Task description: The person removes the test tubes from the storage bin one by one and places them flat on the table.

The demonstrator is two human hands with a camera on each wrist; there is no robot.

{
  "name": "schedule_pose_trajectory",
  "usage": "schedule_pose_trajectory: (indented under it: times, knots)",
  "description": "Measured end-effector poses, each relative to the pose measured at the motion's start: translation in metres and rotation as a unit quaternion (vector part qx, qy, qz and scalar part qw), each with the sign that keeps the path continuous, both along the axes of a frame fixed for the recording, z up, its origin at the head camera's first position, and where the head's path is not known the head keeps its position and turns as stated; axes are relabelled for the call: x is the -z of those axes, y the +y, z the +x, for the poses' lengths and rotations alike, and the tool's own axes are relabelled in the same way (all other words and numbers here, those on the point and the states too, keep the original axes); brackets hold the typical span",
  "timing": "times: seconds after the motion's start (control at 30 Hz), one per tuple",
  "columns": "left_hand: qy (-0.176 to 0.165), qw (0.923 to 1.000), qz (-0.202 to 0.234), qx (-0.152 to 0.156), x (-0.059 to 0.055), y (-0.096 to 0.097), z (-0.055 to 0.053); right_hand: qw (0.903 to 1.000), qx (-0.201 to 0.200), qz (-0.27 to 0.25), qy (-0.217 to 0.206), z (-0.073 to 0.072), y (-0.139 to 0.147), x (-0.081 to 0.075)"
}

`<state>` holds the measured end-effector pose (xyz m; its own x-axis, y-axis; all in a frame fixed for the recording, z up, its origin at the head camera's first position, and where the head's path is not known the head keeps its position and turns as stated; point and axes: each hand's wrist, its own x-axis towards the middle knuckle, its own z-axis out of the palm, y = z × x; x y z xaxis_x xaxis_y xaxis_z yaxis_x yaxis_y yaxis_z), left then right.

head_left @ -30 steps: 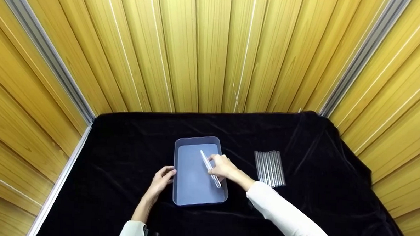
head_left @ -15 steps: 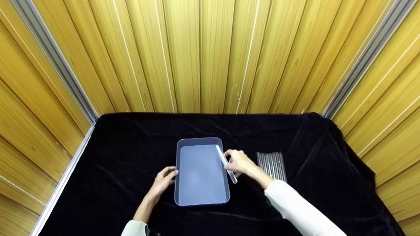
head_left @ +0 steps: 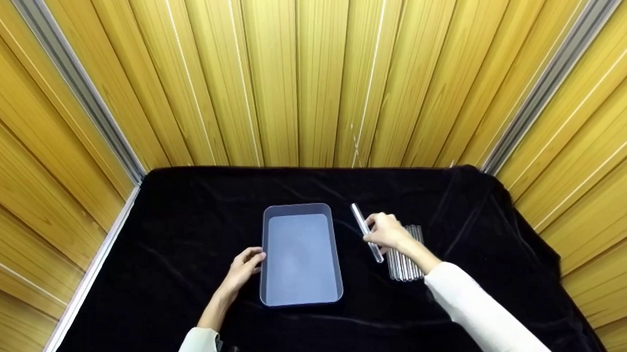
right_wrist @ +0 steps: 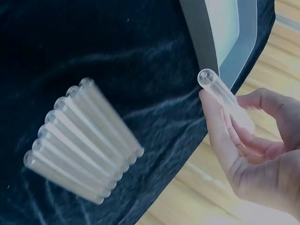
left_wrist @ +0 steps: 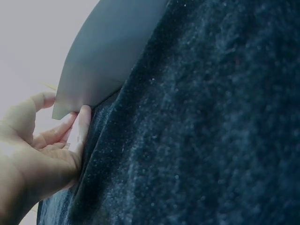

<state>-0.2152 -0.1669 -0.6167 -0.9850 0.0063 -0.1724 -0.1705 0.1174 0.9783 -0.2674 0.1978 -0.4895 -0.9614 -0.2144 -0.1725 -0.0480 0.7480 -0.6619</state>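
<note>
A blue-grey rectangular tray (head_left: 303, 260) lies on the black cloth. My left hand (head_left: 243, 268) pinches its left wall, thumb and fingers on opposite sides of the rim; the left wrist view shows this grip on the tray wall (left_wrist: 108, 51) close up. To the right of the tray, my right hand (head_left: 387, 233) holds a clear test tube (head_left: 362, 220) between thumb and fingers, tilted and raised above the cloth. In the right wrist view, the rounded end of that tube points at the camera. Beneath and beside the right hand lies a row of test tubes (right_wrist: 82, 136), partly covered by it in the head view.
Black velvety cloth (head_left: 184, 223) covers the table. Yellow wood-patterned panels (head_left: 317, 81) stand behind and at both sides, with grey metal posts (head_left: 100, 98) in the corners.
My right hand has moved from above the tray to the right, carrying the test tube out past the tray's right rim towards the row. The left hand stays at the tray's left wall.
</note>
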Motion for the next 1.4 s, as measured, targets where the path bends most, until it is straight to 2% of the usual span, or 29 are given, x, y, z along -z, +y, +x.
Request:
schedule_pose_trajectory:
  times: [0.13,0.23,0.47,0.8,1.03,1.23,1.4]
  knots:
    - [0.005,1.0000,-0.001,0.001,-0.001,-0.001,-0.001,0.9990,0.007,0.029,0.034,-0.003,0.015,-0.004]
    - [0.013,0.9999,-0.002,0.005,-0.001,-0.001,-0.001,0.9982,0.016,0.040,0.041,-0.004,0.025,-0.006]
    - [0.010,0.9999,-0.007,0.001,0.000,0.000,0.001,0.9989,0.040,0.006,0.021,-0.005,0.049,-0.005]
    - [0.002,1.0000,0.002,0.000,0.001,0.001,0.000,0.9970,0.076,-0.006,-0.012,-0.008,0.096,-0.004]
    - [0.001,1.0000,-0.004,-0.006,0.000,0.001,0.000,0.9928,0.111,-0.022,-0.037,-0.008,0.125,0.001]
    - [0.000,1.0000,-0.010,0.002,-0.001,0.000,0.001,0.9886,0.135,-0.028,-0.061,-0.006,0.142,0.005]
    - [0.000,0.9999,-0.013,-0.002,-0.001,0.002,0.001,0.9825,0.154,-0.057,-0.089,-0.003,0.152,0.009]
